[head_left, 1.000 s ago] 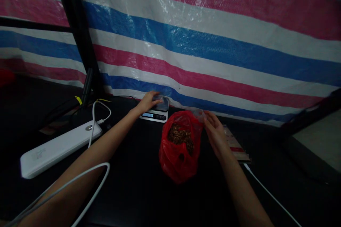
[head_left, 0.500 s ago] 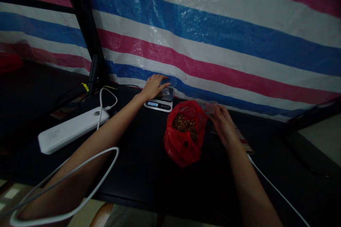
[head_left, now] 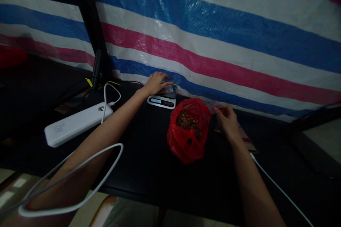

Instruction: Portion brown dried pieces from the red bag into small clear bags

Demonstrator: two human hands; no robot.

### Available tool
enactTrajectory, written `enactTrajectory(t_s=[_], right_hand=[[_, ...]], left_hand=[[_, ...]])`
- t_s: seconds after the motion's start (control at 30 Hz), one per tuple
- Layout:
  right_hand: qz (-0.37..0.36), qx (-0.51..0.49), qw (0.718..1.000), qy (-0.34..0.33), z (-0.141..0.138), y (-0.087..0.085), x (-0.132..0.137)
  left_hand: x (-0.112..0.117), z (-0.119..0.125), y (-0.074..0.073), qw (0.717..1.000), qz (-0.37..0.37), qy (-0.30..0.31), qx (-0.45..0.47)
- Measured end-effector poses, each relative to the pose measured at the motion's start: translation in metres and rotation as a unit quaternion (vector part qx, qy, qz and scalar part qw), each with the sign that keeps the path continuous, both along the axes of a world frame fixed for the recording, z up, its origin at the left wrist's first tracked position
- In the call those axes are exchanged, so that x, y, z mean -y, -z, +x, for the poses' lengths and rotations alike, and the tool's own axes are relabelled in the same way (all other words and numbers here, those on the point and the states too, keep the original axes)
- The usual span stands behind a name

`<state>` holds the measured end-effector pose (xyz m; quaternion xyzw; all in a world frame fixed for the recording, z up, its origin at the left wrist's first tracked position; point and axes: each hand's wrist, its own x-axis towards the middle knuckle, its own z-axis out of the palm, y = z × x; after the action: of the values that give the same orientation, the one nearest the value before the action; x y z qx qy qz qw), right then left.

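A small digital scale (head_left: 163, 100) with a lit display stands at the back of the black table. My left hand (head_left: 154, 83) reaches over its back edge, fingers curled on a small clear bag lying on the scale's platform. An open red plastic bag (head_left: 188, 131) holding brown nuts or seeds sits in the middle of the table. My right hand (head_left: 226, 122) is just right of it, fingers pinched on a small clear plastic bag (head_left: 213, 107) that is hard to make out.
A white power bank (head_left: 77, 123) lies at the left with a white cable (head_left: 80, 173) looping over my left arm. A flat stack of packets (head_left: 246, 140) lies beside my right wrist. A striped tarpaulin (head_left: 213, 35) hangs behind the table, and a black pole (head_left: 87, 25) stands at the left.
The view has tilted down and shifted. My right hand has gone from open-fingered beside the red bag to pinched on the clear bag. My left hand stays at the scale.
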<state>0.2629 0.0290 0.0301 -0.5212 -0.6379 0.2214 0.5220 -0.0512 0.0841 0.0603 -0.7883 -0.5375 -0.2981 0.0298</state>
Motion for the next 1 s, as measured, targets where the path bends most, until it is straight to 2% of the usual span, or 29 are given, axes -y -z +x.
enactTrajectory(t_s=[0.23, 0.37, 0.6, 0.8, 0.9, 1.0], right_hand=[[0.023, 0.227, 0.973, 0.033, 0.007, -0.002, 0.004], [-0.012, 0.273, 0.961, 0.047, 0.013, -0.003, 0.007], [-0.055, 0.283, 0.956, -0.053, 0.02, -0.008, 0.007], [-0.129, 0.262, 0.946, -0.138, 0.032, -0.014, 0.018], [-0.182, 0.257, 0.932, -0.181, 0.038, -0.02, 0.024], [-0.211, 0.292, 0.912, -0.197, 0.033, -0.029, 0.032]], left_hand=[[-0.001, -0.005, 0.0, 1.0, 0.002, -0.007, -0.001], [0.0, -0.001, 0.002, 1.0, -0.003, 0.004, -0.02], [0.002, 0.004, 0.0, 0.999, -0.009, 0.01, -0.039], [0.008, 0.008, -0.005, 0.998, -0.017, 0.02, -0.06], [0.009, 0.012, -0.001, 0.996, -0.015, 0.015, -0.084], [0.008, 0.014, 0.006, 0.992, -0.019, -0.013, -0.12]])
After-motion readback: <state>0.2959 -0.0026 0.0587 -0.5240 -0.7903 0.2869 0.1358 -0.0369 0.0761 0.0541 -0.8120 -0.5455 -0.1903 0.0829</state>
